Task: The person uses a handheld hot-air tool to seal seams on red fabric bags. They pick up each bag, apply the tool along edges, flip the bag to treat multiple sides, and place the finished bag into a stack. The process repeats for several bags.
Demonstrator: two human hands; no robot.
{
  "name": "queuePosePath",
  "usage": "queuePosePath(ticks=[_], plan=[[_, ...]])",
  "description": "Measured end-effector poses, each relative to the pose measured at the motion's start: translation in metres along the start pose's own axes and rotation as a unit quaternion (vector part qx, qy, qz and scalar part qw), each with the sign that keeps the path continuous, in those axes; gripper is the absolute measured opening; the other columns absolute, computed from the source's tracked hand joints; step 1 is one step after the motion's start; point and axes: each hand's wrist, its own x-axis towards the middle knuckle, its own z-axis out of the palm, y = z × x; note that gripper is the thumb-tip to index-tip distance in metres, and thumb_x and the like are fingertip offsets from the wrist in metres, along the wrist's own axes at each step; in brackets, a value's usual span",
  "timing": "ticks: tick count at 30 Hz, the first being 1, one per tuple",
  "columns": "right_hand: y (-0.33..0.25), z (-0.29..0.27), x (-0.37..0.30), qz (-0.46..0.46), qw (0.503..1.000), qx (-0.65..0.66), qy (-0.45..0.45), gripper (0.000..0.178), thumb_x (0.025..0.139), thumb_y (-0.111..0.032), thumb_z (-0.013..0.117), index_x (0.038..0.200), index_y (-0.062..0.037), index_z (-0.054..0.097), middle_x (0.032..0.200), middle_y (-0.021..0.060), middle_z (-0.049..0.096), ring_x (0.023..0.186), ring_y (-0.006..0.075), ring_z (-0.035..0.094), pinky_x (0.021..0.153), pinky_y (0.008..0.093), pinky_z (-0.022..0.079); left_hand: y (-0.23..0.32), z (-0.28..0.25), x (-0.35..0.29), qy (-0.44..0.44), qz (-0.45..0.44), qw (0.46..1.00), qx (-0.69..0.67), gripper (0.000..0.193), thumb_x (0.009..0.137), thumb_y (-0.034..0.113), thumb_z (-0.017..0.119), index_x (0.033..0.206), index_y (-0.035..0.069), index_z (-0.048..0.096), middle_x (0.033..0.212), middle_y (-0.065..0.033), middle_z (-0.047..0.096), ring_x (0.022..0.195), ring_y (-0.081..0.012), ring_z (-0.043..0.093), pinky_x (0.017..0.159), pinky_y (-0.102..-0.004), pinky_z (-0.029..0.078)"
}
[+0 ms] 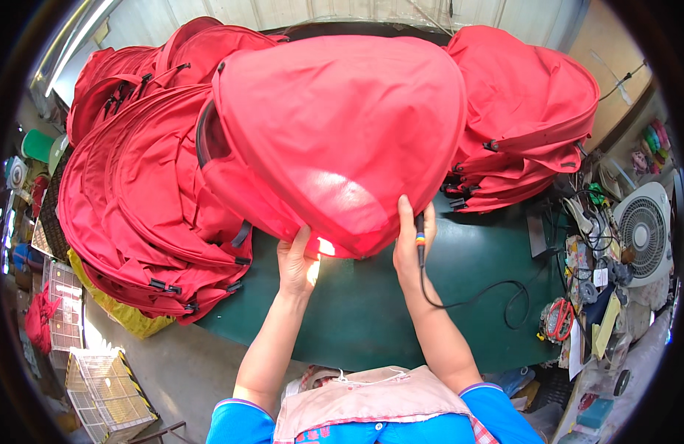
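Holding the red canopy by its lower edge calls, I judge, for light, even tension, so the fabric lies smooth between both hands. It sits just beyond them, spreading forward and to either side. The left hand has a narrow grip on the edge, thumb in front. The right hand carries a slim corded tool between thumb and fingers while meeting the edge on its side; steering the tool's tip clear of the cloth and leaving the cord slack on the green table, right of that hand, would help. Hard to make out are the left fingertips behind the fabric, the tool's tip, and whether the canopy touches the table. It also partly covers the red canopy pile left of the left hand, and glare washes out a patch between the hands.
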Motion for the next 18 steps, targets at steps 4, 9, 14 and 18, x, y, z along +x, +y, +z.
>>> queuePosePath(ticks=[4,9,14,18], plan=[[-0.011,-0.001,-0.01,0.015,0.936,-0.328,-0.125,0.053,0.087,-0.006,0.079,0.132,0.0009,0.051,0.117,0.0118,0.066,0.103,0.0186,0.061,0.094,0.0329,0.049,0.006,-0.003,0.004,0.027,0.035,0.998,0.046,0.042,0.098,0.012,0.067,0.138,0.007,0.056,0.136,-0.004,0.063,0.127,-0.02,0.058,0.111,-0.0393,0.044],[0.005,-0.009,-0.009,-0.132,0.931,-0.333,-0.066,0.052,0.084,-0.006,0.079,0.129,0.0009,0.053,0.108,0.0255,0.071,0.099,0.0428,0.071,0.085,0.04,0.054,0.013,0.022,0.002,-0.012,0.07,0.997,-0.013,0.059,0.095,0.01,0.071,0.147,0.003,0.044,0.147,-0.006,0.052,0.134,-0.023,0.051,0.117,-0.0406,0.037],[-0.004,-0.035,-0.001,-0.106,0.91,-0.389,-0.098,0.04,0.093,-0.012,0.072,0.127,-0.0004,0.054,0.104,0.0226,0.071,0.094,0.0356,0.071,0.082,0.0396,0.055,0.015,0.035,0.012,-0.058,0.025,0.978,0.197,0.055,0.08,-0.001,0.083,0.13,0.002,0.059,0.125,-0.007,0.067,0.117,-0.0203,0.064,0.104,-0.0371,0.05],[-0.054,-0.04,-0.014,-0.152,0.96,-0.234,0.005,0.04,0.108,-0.035,0.05,0.132,-0.0034,0.046,0.104,0.0159,0.065,0.079,0.0169,0.061,0.075,0.0327,0.056,0.005,0.041,0.027,-0.018,0.122,0.959,0.256,0.046,0.079,0.005,0.086,0.12,0.005,0.066,0.115,-0.0029,0.072,0.103,-0.0141,0.068,0.091,-0.0314,0.055]])
